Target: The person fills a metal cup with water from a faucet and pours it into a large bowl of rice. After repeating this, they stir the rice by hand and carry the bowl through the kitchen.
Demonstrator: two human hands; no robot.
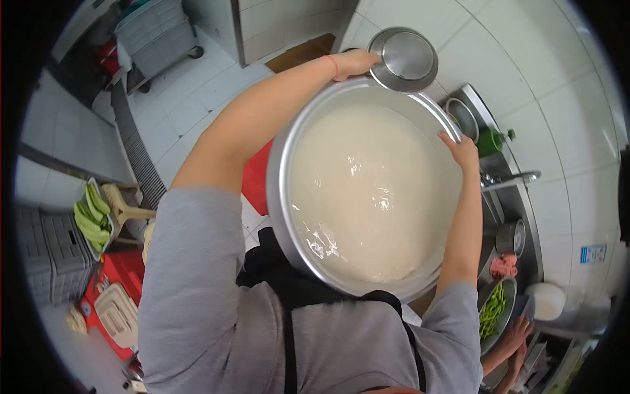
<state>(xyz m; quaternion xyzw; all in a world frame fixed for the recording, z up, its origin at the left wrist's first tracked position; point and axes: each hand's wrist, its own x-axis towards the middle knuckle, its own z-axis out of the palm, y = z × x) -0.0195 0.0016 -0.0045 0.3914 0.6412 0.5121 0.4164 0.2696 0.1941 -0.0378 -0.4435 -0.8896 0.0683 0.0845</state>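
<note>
A very large round metal pot [282,167] filled with cloudy whitish liquid stands in front of my body, its near side against my black apron. My left hand [354,64] is at the far rim, its fingers around the edge of a shiny round metal bowl [408,59] that overhangs the rim. On the pot's right rim my right hand [462,150] is closed, with the thumb over the edge. Some pale grains show through the liquid near the pot's near side.
At right are a sink with a faucet [512,177], a green bottle [491,141], a bowl of green vegetables [505,322] and another person's hands [515,341]. A red stool [257,177] is left of the pot. Farther left stand a grey wheeled bin [157,39] and long green vegetables [93,217].
</note>
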